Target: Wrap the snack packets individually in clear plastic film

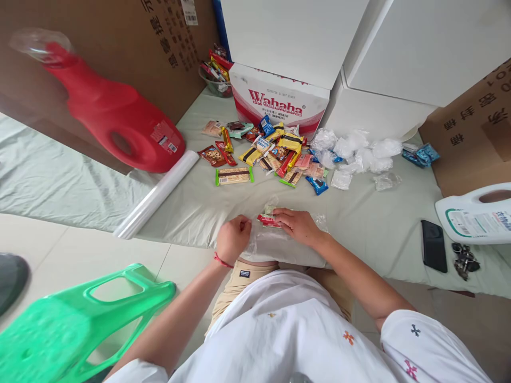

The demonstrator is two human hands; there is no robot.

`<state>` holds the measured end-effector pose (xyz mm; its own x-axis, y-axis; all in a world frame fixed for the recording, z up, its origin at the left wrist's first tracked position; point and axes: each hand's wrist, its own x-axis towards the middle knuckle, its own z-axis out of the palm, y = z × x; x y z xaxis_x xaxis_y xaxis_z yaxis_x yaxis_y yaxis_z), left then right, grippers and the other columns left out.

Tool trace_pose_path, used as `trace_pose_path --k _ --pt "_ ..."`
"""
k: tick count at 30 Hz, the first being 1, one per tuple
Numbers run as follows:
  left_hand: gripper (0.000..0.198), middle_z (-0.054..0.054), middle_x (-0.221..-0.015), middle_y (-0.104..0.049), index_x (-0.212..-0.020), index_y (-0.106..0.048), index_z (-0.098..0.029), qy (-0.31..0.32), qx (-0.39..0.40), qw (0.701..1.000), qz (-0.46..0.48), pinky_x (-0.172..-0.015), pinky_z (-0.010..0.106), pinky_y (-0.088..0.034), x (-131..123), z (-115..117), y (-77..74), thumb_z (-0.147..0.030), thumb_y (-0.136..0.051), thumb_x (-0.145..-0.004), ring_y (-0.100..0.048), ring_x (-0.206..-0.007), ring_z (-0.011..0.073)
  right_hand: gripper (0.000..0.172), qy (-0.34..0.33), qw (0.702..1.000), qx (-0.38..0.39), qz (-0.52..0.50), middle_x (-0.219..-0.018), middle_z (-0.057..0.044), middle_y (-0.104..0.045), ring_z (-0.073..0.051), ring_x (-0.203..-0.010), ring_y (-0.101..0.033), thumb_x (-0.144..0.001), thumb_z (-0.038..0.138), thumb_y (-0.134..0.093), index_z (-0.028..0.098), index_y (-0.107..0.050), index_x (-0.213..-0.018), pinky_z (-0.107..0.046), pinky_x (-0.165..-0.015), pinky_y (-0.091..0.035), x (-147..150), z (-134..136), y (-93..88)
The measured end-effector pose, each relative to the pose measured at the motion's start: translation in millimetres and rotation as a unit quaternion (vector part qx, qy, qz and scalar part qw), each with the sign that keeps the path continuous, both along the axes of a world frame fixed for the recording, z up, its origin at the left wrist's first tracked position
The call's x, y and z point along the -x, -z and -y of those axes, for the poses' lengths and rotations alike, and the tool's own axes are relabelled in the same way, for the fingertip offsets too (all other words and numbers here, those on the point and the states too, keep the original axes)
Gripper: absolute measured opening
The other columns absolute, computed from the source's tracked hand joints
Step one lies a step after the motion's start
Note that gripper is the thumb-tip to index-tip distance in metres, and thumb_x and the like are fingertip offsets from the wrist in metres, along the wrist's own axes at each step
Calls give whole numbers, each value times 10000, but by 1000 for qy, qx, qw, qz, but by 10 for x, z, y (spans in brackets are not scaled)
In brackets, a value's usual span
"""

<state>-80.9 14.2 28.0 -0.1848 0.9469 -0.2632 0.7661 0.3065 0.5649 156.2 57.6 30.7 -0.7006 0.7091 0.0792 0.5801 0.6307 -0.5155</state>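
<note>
A sheet of transparent plastic film [275,240] lies crumpled over the cloth edge in front of me. On it rests a small red and pale snack packet [266,219]. My right hand [297,225] covers the packet's right end, its fingers closed on it. My left hand [235,236], with a red string on the wrist, is closed at the film's left edge, seemingly pinching it; the fingertips are partly hidden. Beyond both hands lies a pile of mixed wrapped snacks [279,151], with a green-ended biscuit pack [234,176] at its near left.
Film-wrapped bundles [359,151] sit right of the snacks. A plastic roll [155,194] and red jug [120,122] stand left. A Wahaha carton [279,101] is behind. A phone [434,246], keys [465,260] and white bottle [477,215] lie right; a green stool [80,324] is lower left.
</note>
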Motion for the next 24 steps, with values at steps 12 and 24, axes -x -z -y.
trace_pose_path --k 12,24 --pt "295 52 -841 -700 -1027 -779 -227 77 -203 975 -38 -666 295 -466 -26 107 -8 -320 -515 -934 -669 -755 194 317 -38 998 -39 -9 -1395 -5 -689 -205 -1209 -693 -998 139 -555 301 -738 -1201 -363 -1002 -553 -123 -14 142" --pt "169 42 -840 -693 -930 -754 -216 107 -152 981 -58 -638 283 -416 -336 21 152 -259 -591 -941 -643 -773 182 296 -77 993 -83 -18 -1322 -42 -727 -214 -1059 -716 -991 127 -532 249 -766 -1124 -371 -908 -579 -240 -78 53"
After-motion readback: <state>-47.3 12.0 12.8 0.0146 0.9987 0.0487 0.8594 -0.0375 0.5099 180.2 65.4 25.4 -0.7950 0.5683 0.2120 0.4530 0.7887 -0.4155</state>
